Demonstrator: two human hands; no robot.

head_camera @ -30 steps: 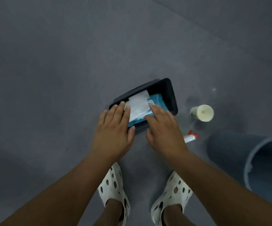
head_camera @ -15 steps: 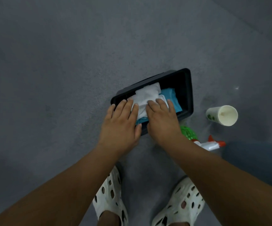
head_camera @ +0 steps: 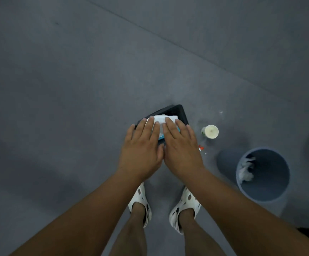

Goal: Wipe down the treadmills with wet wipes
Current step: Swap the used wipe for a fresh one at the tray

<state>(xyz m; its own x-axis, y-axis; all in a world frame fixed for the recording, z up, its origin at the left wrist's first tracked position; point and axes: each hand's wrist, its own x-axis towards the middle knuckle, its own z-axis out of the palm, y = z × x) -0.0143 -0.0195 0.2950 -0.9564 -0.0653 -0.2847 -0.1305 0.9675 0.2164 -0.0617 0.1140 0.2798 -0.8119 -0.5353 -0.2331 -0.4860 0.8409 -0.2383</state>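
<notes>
While left hand (head_camera: 142,146) and right hand (head_camera: 181,148) rest flat-fingered on the folded white wet wipe (head_camera: 161,119), it's wipe-fetching. Next: pinch, lift.

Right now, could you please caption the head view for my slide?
Standing person's left hand and right hand spread flat above a white wipe in a black tray.

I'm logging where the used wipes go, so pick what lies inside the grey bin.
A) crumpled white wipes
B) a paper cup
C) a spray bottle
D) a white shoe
A: crumpled white wipes lie against the inner wall of the grey bin, while the paper cup is outside it.
</notes>
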